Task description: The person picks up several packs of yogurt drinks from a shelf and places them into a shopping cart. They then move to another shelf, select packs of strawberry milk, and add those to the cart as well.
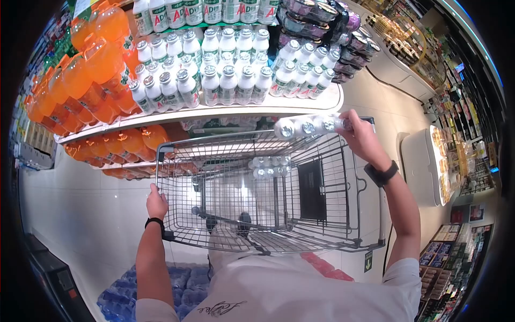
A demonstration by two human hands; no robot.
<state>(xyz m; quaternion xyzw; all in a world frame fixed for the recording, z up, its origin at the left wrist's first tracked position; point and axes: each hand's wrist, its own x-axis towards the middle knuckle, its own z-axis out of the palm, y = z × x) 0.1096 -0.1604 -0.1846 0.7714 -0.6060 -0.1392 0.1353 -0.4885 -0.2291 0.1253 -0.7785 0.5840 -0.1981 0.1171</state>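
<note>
My right hand (358,137) is closed on one end of a shrink-wrapped pack of white bottles (307,127), held over the far rim of a wire shopping cart (252,248). The tops of its silver caps face me. My left hand (156,203) grips the left end of the cart, its fingers partly hidden. Down in the basket sits another wrapped pack of white bottles (271,167). Just beyond the cart, similar white bottle packs (228,86) stand in rows on a shelf (257,110).
Large orange drink bottles (86,75) fill the shelf's left side, with more below. Dark packaged cups (308,27) are stacked at its right end. A white display counter (426,166) stands to the right. Blue wrapped packs (126,295) lie at lower left, near my body.
</note>
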